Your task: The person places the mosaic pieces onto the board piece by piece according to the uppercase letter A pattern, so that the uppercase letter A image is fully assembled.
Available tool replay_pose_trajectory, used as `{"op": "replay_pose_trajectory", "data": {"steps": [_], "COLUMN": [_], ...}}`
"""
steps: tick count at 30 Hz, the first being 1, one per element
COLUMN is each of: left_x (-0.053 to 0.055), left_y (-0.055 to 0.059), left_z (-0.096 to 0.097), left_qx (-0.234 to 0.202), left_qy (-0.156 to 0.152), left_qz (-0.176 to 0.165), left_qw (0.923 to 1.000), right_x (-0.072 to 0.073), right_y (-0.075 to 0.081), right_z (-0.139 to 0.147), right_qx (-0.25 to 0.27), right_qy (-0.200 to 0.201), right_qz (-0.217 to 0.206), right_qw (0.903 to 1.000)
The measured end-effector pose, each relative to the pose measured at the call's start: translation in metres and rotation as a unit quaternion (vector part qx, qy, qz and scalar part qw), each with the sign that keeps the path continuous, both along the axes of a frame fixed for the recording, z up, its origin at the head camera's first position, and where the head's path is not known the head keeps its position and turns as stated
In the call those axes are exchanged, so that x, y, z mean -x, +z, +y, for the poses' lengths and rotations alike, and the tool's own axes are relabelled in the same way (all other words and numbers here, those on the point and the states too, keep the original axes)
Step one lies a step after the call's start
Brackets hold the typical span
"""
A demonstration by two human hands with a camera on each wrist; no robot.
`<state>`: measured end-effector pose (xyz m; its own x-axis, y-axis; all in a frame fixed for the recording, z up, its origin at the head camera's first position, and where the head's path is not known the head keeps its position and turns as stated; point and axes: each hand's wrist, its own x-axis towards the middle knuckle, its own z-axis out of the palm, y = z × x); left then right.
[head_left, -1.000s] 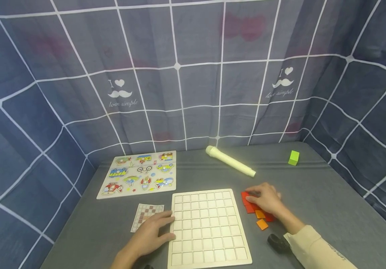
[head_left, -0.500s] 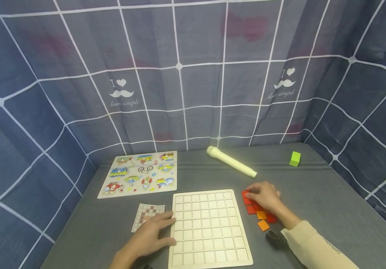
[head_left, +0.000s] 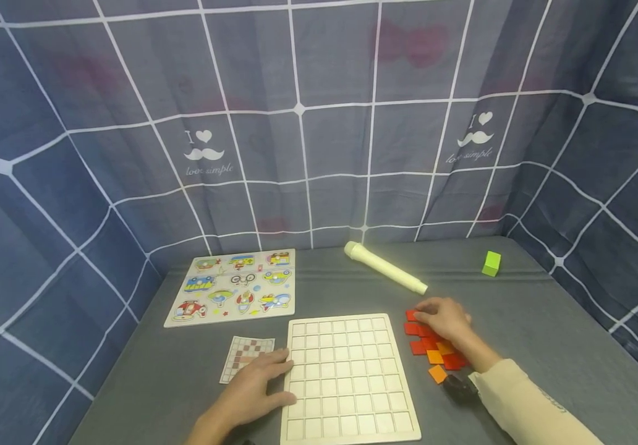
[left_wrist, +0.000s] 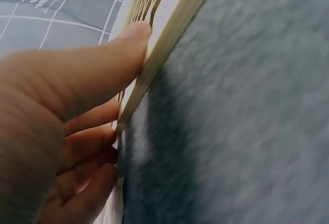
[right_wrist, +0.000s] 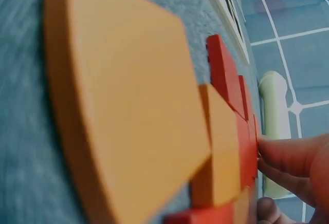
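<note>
In the head view my left hand (head_left: 255, 388) rests at the left edge of a pale wooden grid board (head_left: 347, 375). The left wrist view shows its thumb (left_wrist: 115, 54) on the board's top edge and the other fingers loosely bent along the side. My right hand (head_left: 446, 318) is over a loose patch of square tiles right of the board. Its fingertips touch a red tile (head_left: 412, 315) at the far end of the patch. Several more red tiles and a few orange ones lie by the palm; an orange tile (right_wrist: 133, 90) looms large in the right wrist view.
A card with a coloured grid pattern (head_left: 242, 358) lies left of the board, partly behind my left hand. Behind are a vehicle picture puzzle (head_left: 230, 312), a pale microphone-shaped stick (head_left: 388, 269) and a green block (head_left: 492, 263). A checked curtain (head_left: 330, 142) encloses the table.
My right hand has shifted slightly away over the red tiles, which now lie more spread out, with more of them uncovered. My left hand stays at the board's edge.
</note>
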<state>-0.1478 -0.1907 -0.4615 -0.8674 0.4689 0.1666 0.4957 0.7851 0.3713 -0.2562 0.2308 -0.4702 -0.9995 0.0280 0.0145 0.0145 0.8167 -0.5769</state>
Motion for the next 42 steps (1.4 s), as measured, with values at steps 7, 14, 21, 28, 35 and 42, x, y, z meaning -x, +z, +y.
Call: {"op": "replay_pose_trajectory", "data": {"steps": [7,14,21,28,35,42], "left_x": [-0.001,-0.003,-0.004,-0.005,-0.009,-0.009], "left_y": [-0.001,-0.003,-0.003,0.0,0.002,0.004], "left_z": [0.009,0.019,0.026,0.027,0.026,0.026], "left_qx": [0.002,0.004,0.012,0.006,0.006,0.007], "left_qy": [0.01,0.028,0.039,0.047,0.057,0.043], "left_qz": [0.011,0.011,0.028,0.032,0.026,0.004], "left_qw": [0.9999,0.9995,0.9988,0.9984,0.998,0.999], "right_x": [-0.002,-0.003,-0.003,0.001,0.004,0.0], "right_y": [0.003,0.006,0.004,0.0,0.007,0.015], "right_z": [0.008,0.01,0.011,0.009,-0.02,-0.072], "right_qx": [0.023,0.057,0.034,-0.061,-0.038,-0.015], "right_qy": [0.053,0.086,0.11,0.11,0.157,0.288], "right_qz": [-0.008,-0.014,0.025,0.117,0.159,0.174], "right_qw": [0.9983,0.9946,0.993,0.9851,0.9739,0.9416]}}
